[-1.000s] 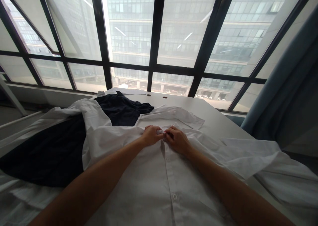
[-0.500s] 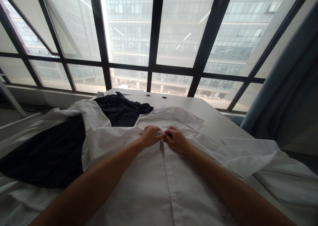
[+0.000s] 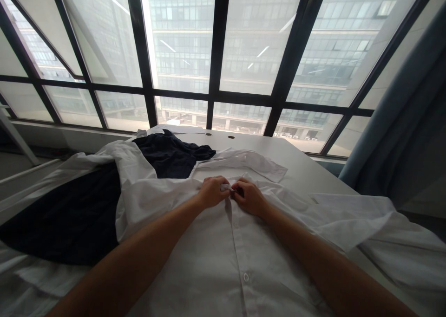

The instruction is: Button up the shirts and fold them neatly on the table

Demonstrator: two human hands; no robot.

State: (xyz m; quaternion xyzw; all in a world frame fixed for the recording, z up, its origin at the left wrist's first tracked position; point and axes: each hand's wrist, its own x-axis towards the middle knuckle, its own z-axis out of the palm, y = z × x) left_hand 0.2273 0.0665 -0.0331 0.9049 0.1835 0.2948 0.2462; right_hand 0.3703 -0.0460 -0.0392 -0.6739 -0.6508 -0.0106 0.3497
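A white button-up shirt (image 3: 205, 266) lies spread in front of me, its front placket running toward me with buttons along it. At the far end of the placket, near the collar, my left hand (image 3: 213, 191) pinches the shirt's edge between thumb and fingers. My right hand (image 3: 248, 195) grips the same spot from the other side, its fingers curled in close. The fingertips of both hands nearly meet over the fabric. Whatever button sits between them is hidden. Lower down, a button (image 3: 246, 277) shows on the placket.
Dark navy garments (image 3: 69, 215) and other white clothes (image 3: 134, 161) are heaped on the left. A white sleeve (image 3: 244, 161) lies beyond my hands on the white table (image 3: 299, 161). Behind it stand black-framed windows (image 3: 214, 57), with a blue-grey curtain (image 3: 393, 122) at right.
Both hands stay at the same place on the placket, with barely any finger movement. The whole view has shifted very slightly.
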